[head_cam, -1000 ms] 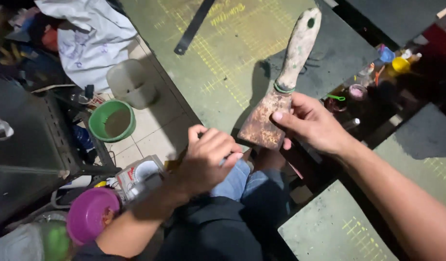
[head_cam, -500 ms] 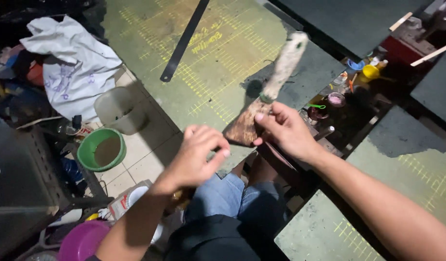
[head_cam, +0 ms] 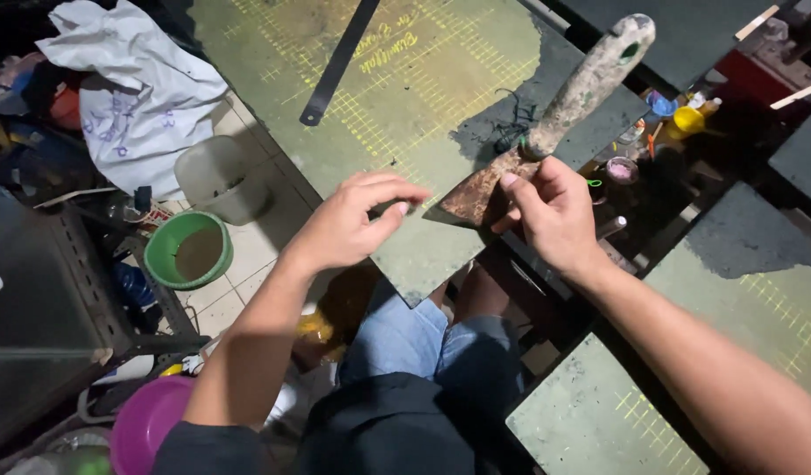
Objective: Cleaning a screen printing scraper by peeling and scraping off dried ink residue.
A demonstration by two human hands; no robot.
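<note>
White printed sack [head_cam: 137,97] at upper left, crumpled.

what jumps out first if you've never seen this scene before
The rusty putty knife with its paint-crusted handle stands out at centre, pinched at the blade by the right hand over a grid-marked green board. The left hand hovers beside it with its fingers curled and holding nothing. At lower left, a green bowl and a purple bowl sit amid the floor clutter.

putty knife [head_cam: 546,132] | rusty blade, grimy pale handle | tilted, handle up-right | over green mat
</note>
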